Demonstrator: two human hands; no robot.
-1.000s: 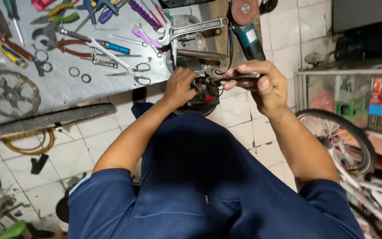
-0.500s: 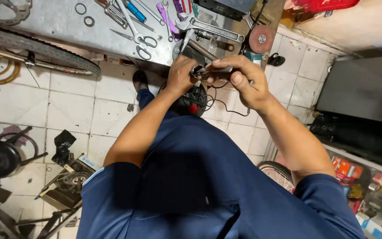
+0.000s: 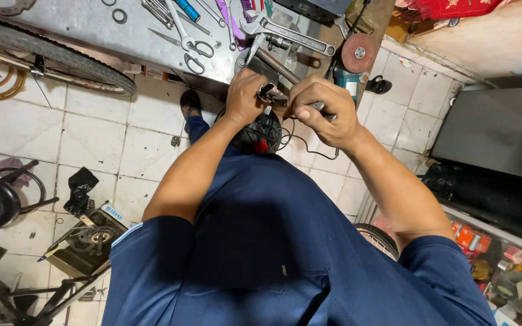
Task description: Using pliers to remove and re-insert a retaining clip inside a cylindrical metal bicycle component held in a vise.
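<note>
Metal part [image 3: 268, 93] is clamped between left hand [image 3: 246, 96] and right hand [image 3: 321, 111], both arms outstretched.

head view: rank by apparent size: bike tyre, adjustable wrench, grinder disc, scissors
1. Bike tyre, only partly in frame, still the largest.
2. Adjustable wrench.
3. Scissors and grinder disc: too close to rank; the scissors are longer but thin, the disc is compact and round.

tools [image 3: 196, 37] crowd bench [image 3: 98, 33]; floor [image 3: 92, 139] open

Scissors [image 3: 190, 49] and wrench [image 3: 291, 35] on workbench [image 3: 92, 30], bicycle tyre [image 3: 49, 54] along its edge, grinder [image 3: 357, 57] to the right
</note>
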